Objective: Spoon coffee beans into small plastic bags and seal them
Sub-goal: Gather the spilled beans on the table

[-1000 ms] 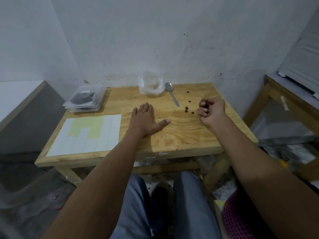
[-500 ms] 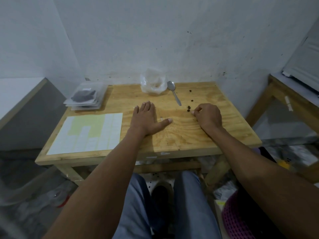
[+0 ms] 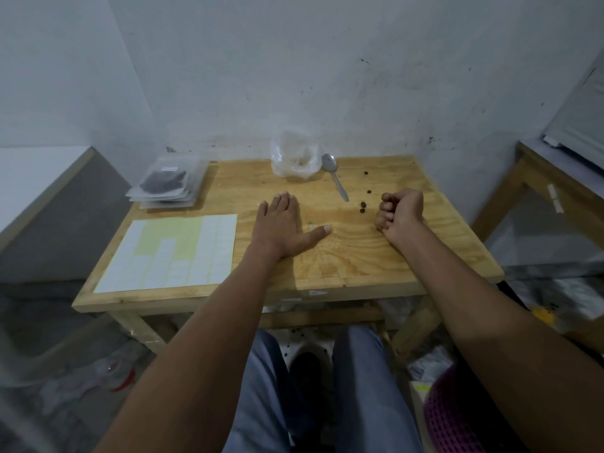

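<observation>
The left hand [image 3: 280,225] lies flat and open on the worktop [image 3: 359,256]. The right hand [image 3: 400,210] is curled closed, and I cannot tell if it holds beans. Loose coffee beans [image 3: 362,206] lie just left of it, near the spoon [image 3: 334,174]. Half a second ago this hand pressed down beside them; now it is lifted.

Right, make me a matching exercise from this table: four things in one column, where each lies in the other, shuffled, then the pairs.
Things:
1. spoon
2. label sheet
3. stack of filled bags
4. loose coffee beans

Places:
A. far left corner of the table
B. just left of the right hand
C. near left part of the table
D. beside the clear plastic bag at the far edge

Pairs: 1-D, 2-C, 3-A, 4-B
</observation>
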Available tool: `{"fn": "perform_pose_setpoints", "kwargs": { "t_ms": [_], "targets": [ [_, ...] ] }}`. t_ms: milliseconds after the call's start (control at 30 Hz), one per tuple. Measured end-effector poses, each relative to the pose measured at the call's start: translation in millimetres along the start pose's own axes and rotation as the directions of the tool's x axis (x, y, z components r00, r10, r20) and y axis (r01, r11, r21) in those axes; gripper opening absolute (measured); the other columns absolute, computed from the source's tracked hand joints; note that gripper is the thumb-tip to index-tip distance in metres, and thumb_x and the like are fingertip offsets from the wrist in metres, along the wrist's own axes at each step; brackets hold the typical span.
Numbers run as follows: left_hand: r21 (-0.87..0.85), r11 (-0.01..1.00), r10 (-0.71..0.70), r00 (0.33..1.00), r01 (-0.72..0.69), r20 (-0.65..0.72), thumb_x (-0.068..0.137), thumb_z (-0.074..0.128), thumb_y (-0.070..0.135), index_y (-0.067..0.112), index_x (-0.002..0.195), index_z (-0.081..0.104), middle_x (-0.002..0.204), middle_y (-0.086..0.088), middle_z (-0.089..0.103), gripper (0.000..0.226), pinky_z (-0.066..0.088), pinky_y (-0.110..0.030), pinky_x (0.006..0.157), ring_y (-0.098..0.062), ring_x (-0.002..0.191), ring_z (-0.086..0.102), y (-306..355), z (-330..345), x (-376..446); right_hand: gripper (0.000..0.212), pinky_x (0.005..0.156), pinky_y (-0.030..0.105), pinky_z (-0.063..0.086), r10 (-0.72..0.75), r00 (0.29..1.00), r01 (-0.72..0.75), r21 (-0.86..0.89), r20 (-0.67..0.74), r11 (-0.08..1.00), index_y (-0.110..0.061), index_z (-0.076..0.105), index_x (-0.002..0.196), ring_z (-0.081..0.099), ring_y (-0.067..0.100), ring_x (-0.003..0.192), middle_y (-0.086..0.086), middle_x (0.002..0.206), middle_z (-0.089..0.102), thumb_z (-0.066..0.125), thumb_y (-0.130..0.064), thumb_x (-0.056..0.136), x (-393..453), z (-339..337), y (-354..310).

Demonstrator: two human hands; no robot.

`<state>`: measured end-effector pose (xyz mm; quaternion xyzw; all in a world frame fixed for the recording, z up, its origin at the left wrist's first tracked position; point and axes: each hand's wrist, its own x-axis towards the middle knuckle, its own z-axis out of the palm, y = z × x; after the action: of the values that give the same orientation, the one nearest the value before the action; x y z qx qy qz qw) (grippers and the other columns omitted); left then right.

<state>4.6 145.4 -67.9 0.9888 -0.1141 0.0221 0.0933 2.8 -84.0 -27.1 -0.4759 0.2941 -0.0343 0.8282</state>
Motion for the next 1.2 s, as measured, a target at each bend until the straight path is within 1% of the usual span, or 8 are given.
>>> {"fn": "perform_pose_setpoints", "kwargs": {
  "t_ms": [233, 567, 767, 800, 867, 967, 1100, 1200],
  "targets": [
    [-0.014, 1.0, -0.005, 1.0, 0.005, -0.002, 0.074, 0.022, 0.096, 0.005, 0.161, 0.015, 0.169, -0.015, 0.012, 0.126, 0.007, -0.052, 0.126, -0.027, 0.157, 0.009, -1.1, 1.5, 1.0, 0.04, 0.031, 0.02, 0.014, 0.039, 0.988, -0.041, 0.016, 0.151, 0.999, -0.022, 0.041, 0.068, 0.014, 0.007, 0.036, -0.009, 0.049, 0.02, 0.071, -0.027, 0.093, 4.0, 3.0, -3.6],
    [-0.006, 1.0, -0.003, 1.0, 0.003, -0.004, 0.075, 0.023, 0.096, 0.005, 0.161, 0.016, 0.169, -0.015, 0.013, 0.125, 0.007, -0.052, 0.126, -0.027, 0.157, 0.009, -0.6, 2.4, 1.3, 0.051, 0.032, 0.021, 0.017, 0.101, 0.971, -0.127, 0.112, 0.217, 0.986, -0.017, 0.044, 0.064, 0.018, 0.007, 0.037, -0.006, 0.047, 0.026, 0.05, -0.048, 0.104, 3.5, -0.2, -0.3],
    [-0.009, 1.0, 0.0, 1.0, 0.0, -0.001, 0.07, 0.016, 0.097, 0.005, 0.161, 0.016, 0.169, -0.015, 0.013, 0.13, 0.007, -0.052, 0.126, -0.027, 0.157, 0.01, -0.7, 1.4, 0.8, 0.043, 0.035, 0.023, 0.021, -0.032, 0.991, 0.06, -0.211, 0.132, 0.976, -0.019, 0.046, 0.068, 0.024, 0.009, 0.039, -0.006, 0.053, 0.035, 0.057, -0.044, 0.101, 5.4, -2.0, 0.3],
    [-0.007, 1.0, 0.002, 1.0, -0.002, -0.004, 0.07, 0.017, 0.097, 0.005, 0.16, 0.016, 0.169, -0.015, 0.013, 0.129, 0.007, -0.052, 0.126, -0.027, 0.157, 0.01, -0.8, 1.3, 1.0, 0.044, 0.04, 0.024, 0.023, -0.152, 0.985, 0.172, -0.383, 0.083, 0.908, -0.019, 0.046, 0.066, 0.026, 0.011, 0.042, -0.004, 0.055, 0.035, 0.059, -0.042, 0.1, 5.6, -3.1, 1.2],
    [-0.006, 1.0, 0.0, 1.0, 0.0, -0.004, 0.07, 0.016, 0.097, 0.005, 0.16, 0.016, 0.169, -0.015, 0.014, 0.129, 0.007, -0.052, 0.126, -0.028, 0.157, 0.01, -1.0, 1.4, 1.1, 0.051, 0.05, 0.029, 0.027, -0.47, 0.872, 0.402, -0.744, 0.135, 0.533, -0.016, 0.044, 0.058, 0.033, 0.016, 0.048, 0.0, 0.055, 0.039, 0.061, -0.043, 0.097, 7.0, -7.3, 5.7],
    [-0.003, 1.0, -0.007, 1.0, 0.007, 0.001, 0.068, 0.014, 0.098, 0.005, 0.16, 0.017, 0.169, -0.015, 0.014, 0.131, 0.008, -0.051, 0.126, -0.027, 0.157, 0.01, -0.2, 1.2, 1.1, 0.055, 0.053, 0.031, 0.04, -0.605, 0.712, 0.484, -0.873, 0.357, 0.053, -0.01, 0.056, 0.06, 0.051, 0.02, 0.055, 0.003, 0.059, 0.056, 0.065, -0.054, 0.092, 9.9, -11.7, 16.2],
    [-0.009, 1.0, -0.013, 1.0, 0.013, 0.005, 0.067, 0.015, 0.098, 0.005, 0.161, 0.016, 0.169, -0.014, 0.013, 0.132, 0.007, -0.051, 0.126, -0.027, 0.157, 0.009, 0.4, 0.9, 1.5, 0.062, 0.05, 0.029, 0.035, -0.561, 0.715, 0.381, -0.905, 0.419, -0.19, -0.009, 0.061, 0.071, 0.055, 0.022, 0.062, 0.002, 0.066, 0.057, 0.058, -0.068, 0.089, 11.9, -2.8, 20.5],
    [-0.008, 1.0, -0.014, 1.0, 0.014, 0.004, 0.066, 0.015, 0.098, 0.006, 0.161, 0.016, 0.169, -0.014, 0.013, 0.133, 0.007, -0.051, 0.126, -0.027, 0.157, 0.009, 0.6, 0.7, 1.3, 0.053, 0.059, 0.031, 0.037, -0.517, 0.734, 0.324, -0.896, 0.44, -0.302, -0.006, 0.065, 0.087, 0.057, 0.026, 0.072, 0.007, 0.077, 0.061, 0.054, -0.056, 0.098, 14.0, 3.7, 18.5]
  ]
}}
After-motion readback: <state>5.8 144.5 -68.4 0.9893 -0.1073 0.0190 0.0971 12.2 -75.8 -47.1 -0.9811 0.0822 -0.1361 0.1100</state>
